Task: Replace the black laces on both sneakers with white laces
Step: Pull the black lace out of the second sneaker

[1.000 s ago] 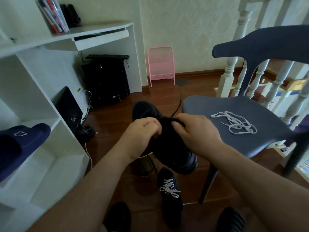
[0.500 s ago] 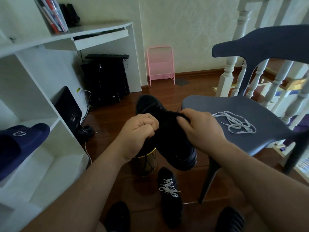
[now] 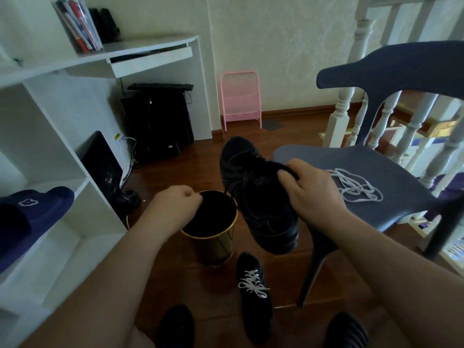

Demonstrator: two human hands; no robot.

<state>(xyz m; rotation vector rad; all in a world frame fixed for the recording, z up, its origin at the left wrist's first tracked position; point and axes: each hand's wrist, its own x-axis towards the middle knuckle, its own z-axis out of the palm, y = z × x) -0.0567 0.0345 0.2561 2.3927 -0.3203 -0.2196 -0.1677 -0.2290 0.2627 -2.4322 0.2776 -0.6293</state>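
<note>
So: left hand curled, pinching a thin black lace over the round gold-rimmed bin. Right hand grips the black sneaker midair beside the grey plastic chair; white lace loose on its seat.

left hand curled, right hand gripping

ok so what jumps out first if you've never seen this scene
The black sneaker held up mid-frame by the right hand, while the left hand pinches its black lace over a gold bin. Then the white lace on the grey chair, and the relaced sneaker on the floor below.
</note>
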